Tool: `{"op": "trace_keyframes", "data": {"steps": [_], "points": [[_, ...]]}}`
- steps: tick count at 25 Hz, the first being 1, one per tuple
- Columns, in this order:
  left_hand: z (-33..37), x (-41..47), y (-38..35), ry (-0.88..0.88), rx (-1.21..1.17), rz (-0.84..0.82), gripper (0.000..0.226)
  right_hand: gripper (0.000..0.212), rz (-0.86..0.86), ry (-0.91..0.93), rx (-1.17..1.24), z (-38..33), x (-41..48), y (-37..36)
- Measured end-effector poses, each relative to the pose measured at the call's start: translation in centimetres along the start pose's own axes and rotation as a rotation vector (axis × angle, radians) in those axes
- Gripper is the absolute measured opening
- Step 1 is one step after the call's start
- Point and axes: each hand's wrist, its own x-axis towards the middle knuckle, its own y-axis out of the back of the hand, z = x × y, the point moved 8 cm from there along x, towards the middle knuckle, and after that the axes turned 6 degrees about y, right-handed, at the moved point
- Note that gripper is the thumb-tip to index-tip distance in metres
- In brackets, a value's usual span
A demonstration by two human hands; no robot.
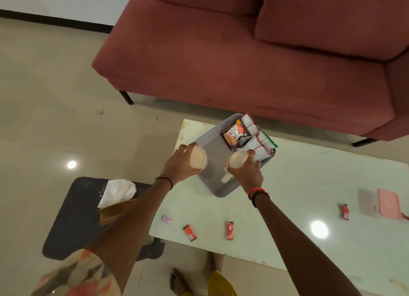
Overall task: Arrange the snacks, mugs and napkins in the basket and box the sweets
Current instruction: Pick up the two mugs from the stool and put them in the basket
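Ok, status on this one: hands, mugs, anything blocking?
Left hand and right hand each hold a mug over the basket. Snacks at far end. Near end clear.

1. The basket [211, 138] is grey, its walls dotted with small holes.
2. Both mugs, left [198, 157] and right [235, 160], are cream inside; the right one has a red pattern outside.
3. The peanut packet [234, 135] is orange, black and white.
4. Three near sweets [190, 232] [229, 230] [345, 211] are red; the leftmost sweet [166, 219] is pink.
5. The box [388, 203] on the right is pink.
6. The table [309, 185] is pale, glossy white.
7. The sofa [243, 63] is dusty red.
8. The napkins [117, 191] are white.
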Motion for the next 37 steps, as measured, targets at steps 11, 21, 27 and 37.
{"op": "trace_keyframes", "data": {"steps": [11,21,27,37], "points": [[5.6,12.3,-9.0,-0.021,0.046,-0.106,0.090,0.086,-0.037,-0.069,0.004,5.1,6.2,-2.2],[5.3,17.2,-12.7,-0.020,0.085,-0.117,0.092,0.090,-0.087,-0.075,-0.052,7.0,8.1,-4.6],[5.5,19.0,-13.1,-0.062,0.059,-0.122,0.092,0.086,-0.057,-0.123,0.060,7.1,9.0,-6.3],[5.0,18.6,-11.9,-0.036,-0.166,-0.134,0.066,0.088,-0.016,-0.313,0.345,6.1,10.1,-8.3]]}}
